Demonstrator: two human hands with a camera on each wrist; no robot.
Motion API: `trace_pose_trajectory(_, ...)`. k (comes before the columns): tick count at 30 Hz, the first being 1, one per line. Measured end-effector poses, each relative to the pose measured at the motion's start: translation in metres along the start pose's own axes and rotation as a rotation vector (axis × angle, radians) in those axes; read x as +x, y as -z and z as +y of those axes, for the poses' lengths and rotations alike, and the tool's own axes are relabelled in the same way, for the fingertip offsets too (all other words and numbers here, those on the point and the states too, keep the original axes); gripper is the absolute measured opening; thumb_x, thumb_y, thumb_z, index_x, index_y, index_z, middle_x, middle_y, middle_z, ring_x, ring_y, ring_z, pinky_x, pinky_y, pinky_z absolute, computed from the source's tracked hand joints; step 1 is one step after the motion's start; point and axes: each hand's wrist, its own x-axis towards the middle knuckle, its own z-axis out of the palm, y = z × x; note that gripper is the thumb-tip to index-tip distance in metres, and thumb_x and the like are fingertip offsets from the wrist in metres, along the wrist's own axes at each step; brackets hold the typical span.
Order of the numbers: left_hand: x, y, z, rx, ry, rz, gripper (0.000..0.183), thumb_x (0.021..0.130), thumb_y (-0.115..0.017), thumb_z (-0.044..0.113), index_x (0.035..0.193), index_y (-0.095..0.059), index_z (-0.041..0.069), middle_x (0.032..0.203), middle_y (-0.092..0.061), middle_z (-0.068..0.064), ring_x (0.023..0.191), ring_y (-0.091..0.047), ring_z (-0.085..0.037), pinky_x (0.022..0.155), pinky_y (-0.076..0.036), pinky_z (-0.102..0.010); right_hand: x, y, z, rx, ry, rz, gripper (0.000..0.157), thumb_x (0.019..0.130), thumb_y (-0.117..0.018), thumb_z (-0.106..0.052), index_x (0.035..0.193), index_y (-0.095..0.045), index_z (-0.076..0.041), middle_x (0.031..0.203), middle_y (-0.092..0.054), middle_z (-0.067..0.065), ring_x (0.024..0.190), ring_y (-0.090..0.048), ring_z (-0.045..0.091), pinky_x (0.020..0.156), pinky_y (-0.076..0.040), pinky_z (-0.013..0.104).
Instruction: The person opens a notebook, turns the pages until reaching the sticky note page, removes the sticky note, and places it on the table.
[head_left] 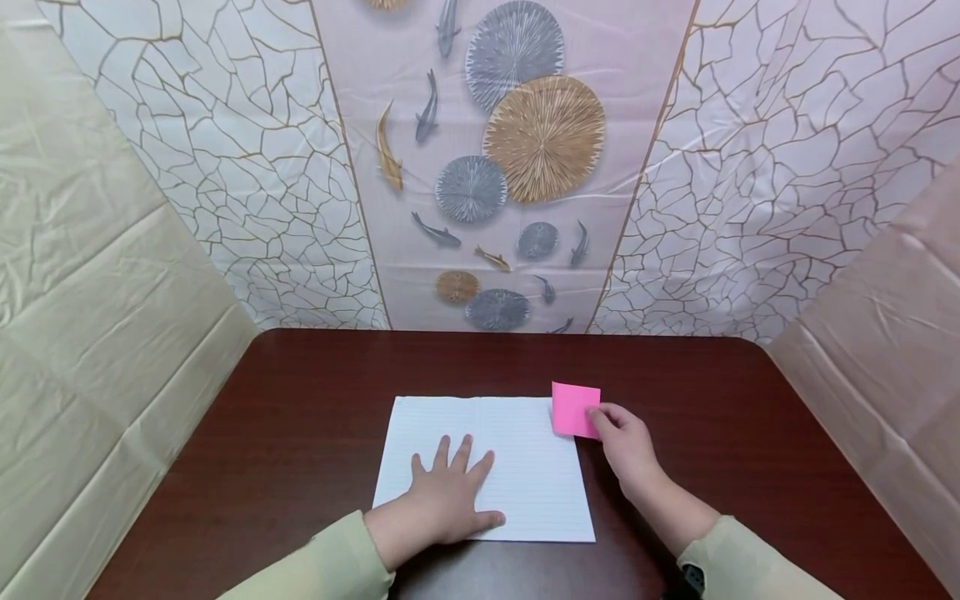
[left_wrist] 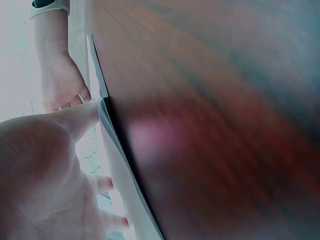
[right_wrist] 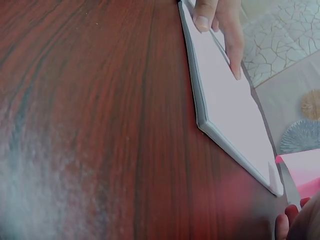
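An open lined notebook (head_left: 532,483) lies on the dark wooden table. My left hand (head_left: 450,496) rests on its left page with the fingers spread; the right wrist view also shows those fingers on the paper. At the page's top right corner, my right hand (head_left: 630,442) pinches a pink sticky note (head_left: 573,408) by its right edge, between thumb and fingers. The note overlaps the corner of the page in the head view. In the right wrist view the sticky note (right_wrist: 302,170) appears beyond the notebook's corner, with curled fingertips (right_wrist: 282,226) below it.
The brown table (head_left: 300,417) extends around the notebook on all sides. Behind it hangs a patterned cloth (head_left: 480,250) with fish and round leaf shapes. Plain beige cloth (head_left: 90,333) closes off the left side, and more stands at the right.
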Motion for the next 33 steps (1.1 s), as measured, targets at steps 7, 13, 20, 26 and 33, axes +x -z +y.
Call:
trace_pose_trajectory(7,0.000,0.000,0.000,-0.001,-0.006,0.001,0.086,0.085,-0.052,0.075,0.155,-0.035,0.028,0.162,-0.023,-0.013,0.147,-0.017,-0.044,0.102,-0.024,-0.075,0.000,0.016,0.000,-0.079,0.062,0.025,0.042,0.102,-0.052,-0.039,0.128,-0.063,-0.007,0.129,-0.057,0.014,0.112,-0.045,0.026,0.087,-0.040,0.038)
trace_pose_trajectory(13,-0.001,0.001,0.000,0.000,-0.006,-0.007,0.086,0.086,-0.051,0.075,0.155,-0.034,0.028,0.163,-0.022,-0.013,0.147,-0.017,-0.044,0.103,-0.023,-0.075,-0.002,0.037,0.002,-0.262,0.228,0.059,0.042,0.101,-0.055,-0.038,0.124,-0.065,-0.004,0.127,-0.060,0.016,0.107,-0.051,0.028,0.087,-0.044,0.041)
trace_pose_trajectory(20,-0.003,0.002,0.000,0.000,-0.001,-0.006,0.086,0.086,-0.052,0.075,0.155,-0.034,0.028,0.162,-0.022,-0.013,0.147,-0.017,-0.044,0.103,-0.023,-0.075,0.000,0.056,0.009,-0.541,0.573,0.168,0.017,0.095,-0.066,-0.020,0.103,-0.073,-0.007,0.107,-0.066,0.009,0.093,-0.059,0.025,0.078,-0.052,0.043)
trace_pose_trajectory(26,-0.003,0.003,0.000,0.007,0.001,-0.006,0.086,0.086,-0.052,0.074,0.155,-0.034,0.027,0.163,-0.022,-0.013,0.147,-0.017,-0.044,0.103,-0.023,-0.075,0.007,0.066,0.015,-0.817,0.860,0.191,0.012,0.084,-0.076,-0.014,0.095,-0.077,-0.009,0.099,-0.068,0.010,0.092,-0.061,0.030,0.083,-0.050,0.052)
trace_pose_trajectory(33,-0.003,0.004,0.001,-0.002,-0.001,-0.005,0.086,0.085,-0.052,0.075,0.155,-0.035,0.027,0.162,-0.023,-0.013,0.147,-0.017,-0.044,0.103,-0.023,-0.074,0.011,0.071,0.026,-0.988,1.034,0.175,0.018,0.076,-0.082,-0.013,0.093,-0.077,-0.008,0.096,-0.068,0.014,0.090,-0.062,0.033,0.082,-0.050,0.053)
